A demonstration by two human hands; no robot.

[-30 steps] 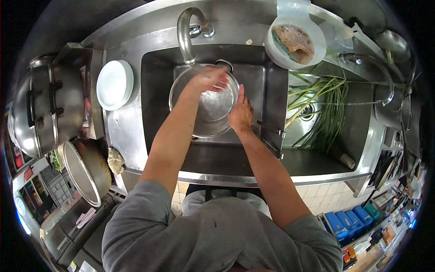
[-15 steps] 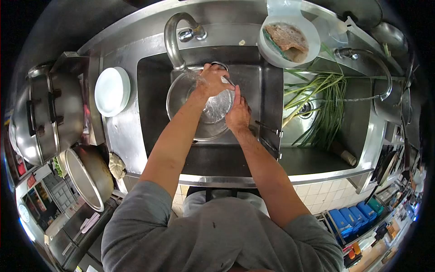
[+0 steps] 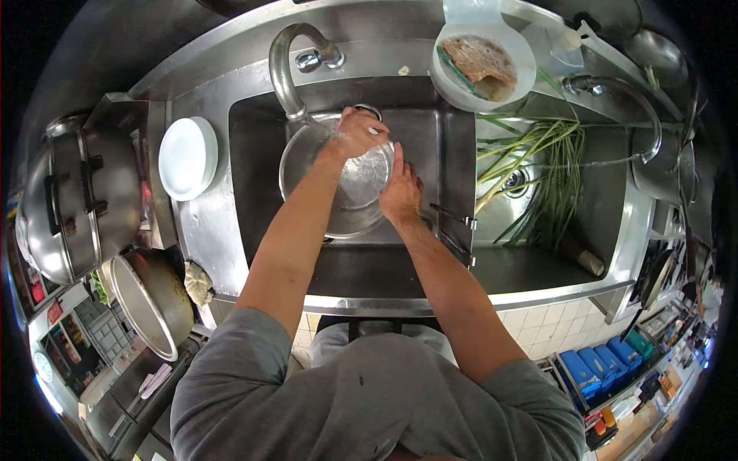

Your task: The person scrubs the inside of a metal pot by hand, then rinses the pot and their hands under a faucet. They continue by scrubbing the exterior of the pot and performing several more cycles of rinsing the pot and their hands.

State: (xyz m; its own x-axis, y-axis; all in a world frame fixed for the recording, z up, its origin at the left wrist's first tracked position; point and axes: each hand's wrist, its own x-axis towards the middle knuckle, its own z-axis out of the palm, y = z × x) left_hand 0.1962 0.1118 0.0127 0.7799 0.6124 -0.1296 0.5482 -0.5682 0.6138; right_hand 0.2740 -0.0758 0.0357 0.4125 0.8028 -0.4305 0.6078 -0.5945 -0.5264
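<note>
A round metal bowl [image 3: 296, 173] sits in the left sink basin under the running faucet [image 3: 283, 77], with clear water in it. My left hand [image 3: 360, 134] is at the bowl's far right side, in the stream. Its fingers are curled together, and a small pale bit shows by them; what they hold is hidden. My right hand [image 3: 402, 190] grips the bowl's right rim, thumb on the near side of the rim and fingers along the outside.
Long green leafy stalks [image 3: 550, 177] lie in the right basin, where a second faucet [image 3: 653, 131] runs. A white tub [image 3: 442, 73] with a sponge stands behind. White plates [image 3: 184, 157] are stacked at left. Dark-handled utensils [image 3: 453, 242] lean by the divider.
My left hand has shifted slightly and its fingers are drawn in more. The water in the bowl looks calmer. My right hand stays at the rim.
</note>
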